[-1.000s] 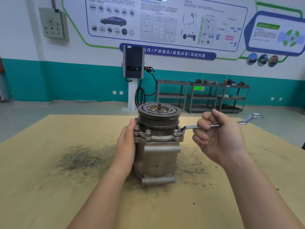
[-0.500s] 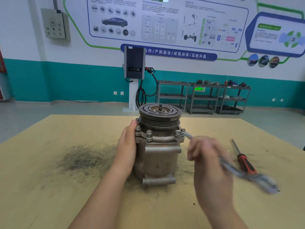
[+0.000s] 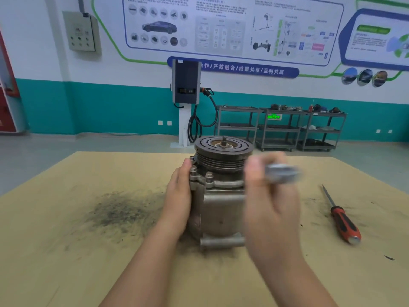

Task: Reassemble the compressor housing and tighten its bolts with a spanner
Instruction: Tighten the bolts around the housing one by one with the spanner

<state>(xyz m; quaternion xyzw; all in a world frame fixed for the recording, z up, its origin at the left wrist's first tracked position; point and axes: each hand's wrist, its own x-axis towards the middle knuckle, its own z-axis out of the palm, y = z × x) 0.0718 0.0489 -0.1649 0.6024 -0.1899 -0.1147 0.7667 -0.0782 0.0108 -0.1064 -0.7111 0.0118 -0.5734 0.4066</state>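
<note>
left hand (image 3: 177, 196) fingers flat on compressor (image 3: 218, 196) | right hand (image 3: 269, 196) fingers grip blurred spanner (image 3: 282, 172)

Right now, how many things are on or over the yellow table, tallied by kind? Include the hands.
Compressor: 1
Spanner, blurred, in the right hand: 1
Screwdriver, red and black handle: 1
Hands: 2, left hand against the compressor's side, right hand
Total: 5

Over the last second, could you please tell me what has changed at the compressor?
The right hand swung the spanner off the right-side bolt, down towards the person, then back up in front of the compressor. The left hand kept bracing its side; the screwdriver lies unmoved.
</note>
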